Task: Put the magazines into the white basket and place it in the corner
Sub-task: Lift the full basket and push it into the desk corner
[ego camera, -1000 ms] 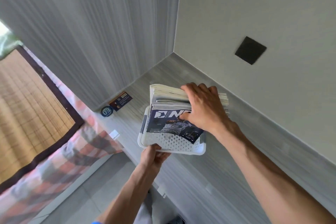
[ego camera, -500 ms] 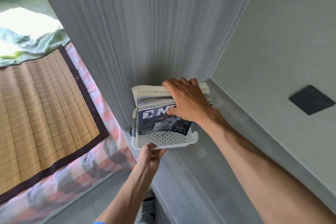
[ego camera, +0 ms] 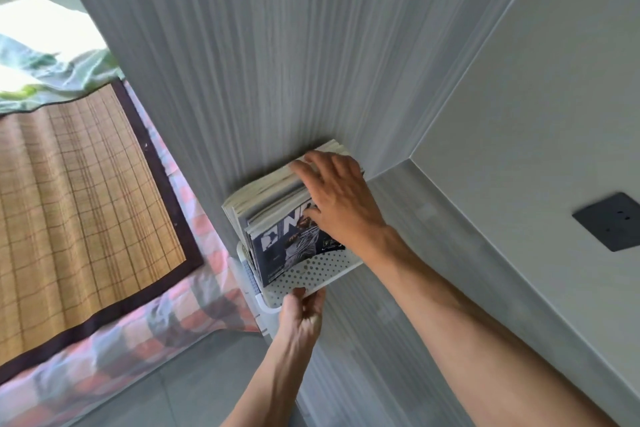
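Right hand lies flat with fingers spread over the magazines standing in the white basket; left hand pinches its near rim. Since 0.5 s ago, the basket has turned and sits against the grey wall panel.

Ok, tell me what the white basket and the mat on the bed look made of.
White basket: apparently moulded plastic, matte, with regular punched holes and rounded rim. Mat: looks like woven bamboo or rattan, going by its tan slatted grid, with a dark fabric-like border; exact fibre unclear.
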